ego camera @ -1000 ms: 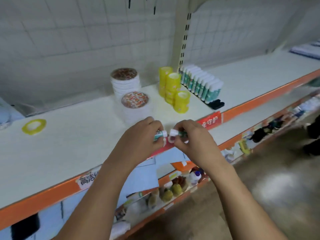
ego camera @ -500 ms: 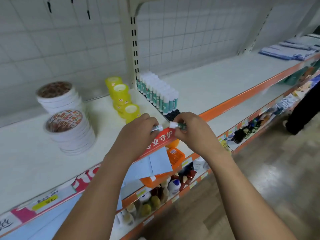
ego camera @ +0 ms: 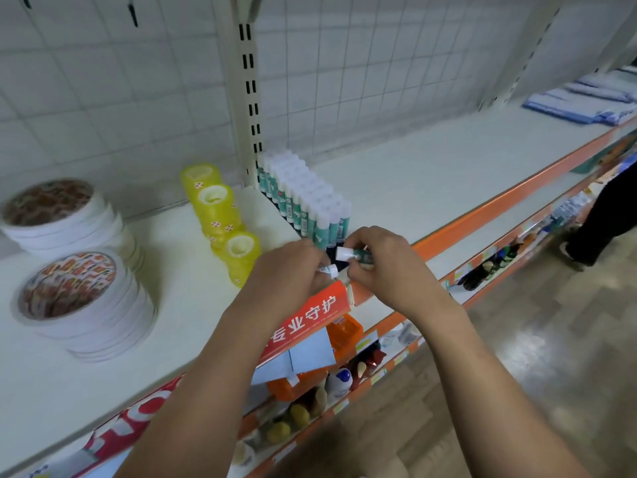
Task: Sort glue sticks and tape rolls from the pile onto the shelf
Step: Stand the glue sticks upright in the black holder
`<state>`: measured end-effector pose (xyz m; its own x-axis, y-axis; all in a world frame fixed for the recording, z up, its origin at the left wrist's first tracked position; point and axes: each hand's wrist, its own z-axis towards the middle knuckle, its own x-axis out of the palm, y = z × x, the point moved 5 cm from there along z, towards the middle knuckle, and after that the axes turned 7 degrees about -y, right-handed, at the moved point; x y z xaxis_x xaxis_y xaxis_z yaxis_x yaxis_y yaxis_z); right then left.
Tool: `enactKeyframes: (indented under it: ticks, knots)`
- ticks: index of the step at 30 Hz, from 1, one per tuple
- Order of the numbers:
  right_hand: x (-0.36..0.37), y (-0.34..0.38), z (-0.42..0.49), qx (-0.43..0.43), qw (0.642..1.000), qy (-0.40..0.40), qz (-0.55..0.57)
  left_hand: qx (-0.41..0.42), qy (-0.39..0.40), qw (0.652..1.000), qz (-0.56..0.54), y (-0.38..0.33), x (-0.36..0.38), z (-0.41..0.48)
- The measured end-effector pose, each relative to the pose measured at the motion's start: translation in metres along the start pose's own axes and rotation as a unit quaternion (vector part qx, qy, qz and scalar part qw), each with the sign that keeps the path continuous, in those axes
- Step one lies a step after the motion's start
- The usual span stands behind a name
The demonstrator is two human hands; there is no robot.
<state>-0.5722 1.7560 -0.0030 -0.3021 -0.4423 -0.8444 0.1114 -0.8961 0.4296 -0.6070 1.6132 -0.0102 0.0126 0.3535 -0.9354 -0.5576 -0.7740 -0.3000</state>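
My left hand point(ego camera: 287, 270) grips a small glue stick point(ego camera: 327, 270) whose white cap pokes out to the right. My right hand point(ego camera: 377, 262) pinches another glue stick point(ego camera: 348, 254), white cap pointing left. Both hands hover at the front edge of the white shelf point(ego camera: 431, 188), just in front of a double row of upright white-capped green glue sticks point(ego camera: 306, 201). Left of that row stand stacked yellow tape rolls point(ego camera: 220, 215). Two stacks of wide white tape rolls point(ego camera: 82, 305) sit at the far left.
A perforated upright post point(ego camera: 250, 84) and wire grid back the shelf. A red label strip point(ego camera: 306, 322) hangs on the orange shelf edge. Lower shelves hold small goods. Blue folded items point(ego camera: 586, 101) lie far right. A person's legs point(ego camera: 599, 222) stand on the floor at right.
My view has swung right and closer, so the glue stick row now lies right before my hands. The right-hand stick has lifted slightly above the left-hand one.
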Motion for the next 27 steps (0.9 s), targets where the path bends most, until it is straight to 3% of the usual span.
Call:
enactKeyframes:
  ticks: [7, 20, 27]
  knots:
    - [0.003, -0.011, 0.017, -0.058, 0.997, 0.048, 0.02, -0.076, 0.028, 0.996, -0.044, 0.003, 0.008, 0.009]
    - [0.002, -0.033, 0.038, -0.17, 0.978, 0.084, 0.092, -0.184, -0.163, 0.969, -0.01, -0.029, 0.001, 0.012]
    - [-0.014, -0.05, 0.057, -0.161, 0.971, 0.058, 0.165, -0.244, -0.16, 0.956, -0.01, -0.038, 0.012, 0.013]
